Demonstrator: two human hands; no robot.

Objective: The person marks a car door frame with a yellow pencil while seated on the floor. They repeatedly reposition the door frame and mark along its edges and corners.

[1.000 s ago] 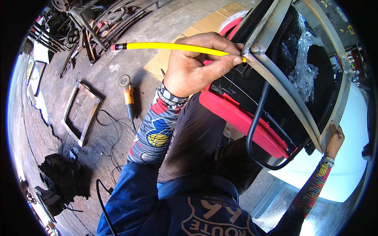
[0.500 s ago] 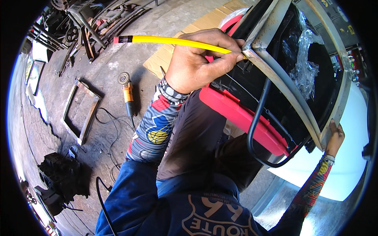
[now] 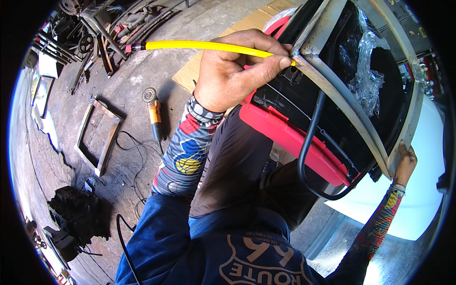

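Stained concrete floor (image 3: pixel 128 95), orange angle grinder (image 3: pixel 153 110) lying on it, rectangular metal frame (image 3: pixel 99 137) left of grinder, cardboard sheet (image 3: pixel 223 45) right of it, scrap metal pile (image 3: pixel 102 28) beyond, dark heap (image 3: pixel 78 213), perhaps rags, nearer.

Yellow rod's (image 3: pixel 204 45) working tip hidden behind left hand's (image 3: pixel 237 71) fingers at metal frame (image 3: pixel 342 95) corner. Right hand (image 3: pixel 406 164) partly hidden behind frame's near-right end. Far-left scrap pile (image 3: pixel 90 28) too small to tell.

1. A grey concrete floor (image 3: pixel 128 95) is lying in bright light, left of the hands.
2. An orange angle grinder (image 3: pixel 153 110) and a rectangular metal frame (image 3: pixel 97 137) are lying on it.
3. Scrap metal (image 3: pixel 90 33) is piling up far left, and flattened cardboard (image 3: pixel 190 76) is lying nearby.
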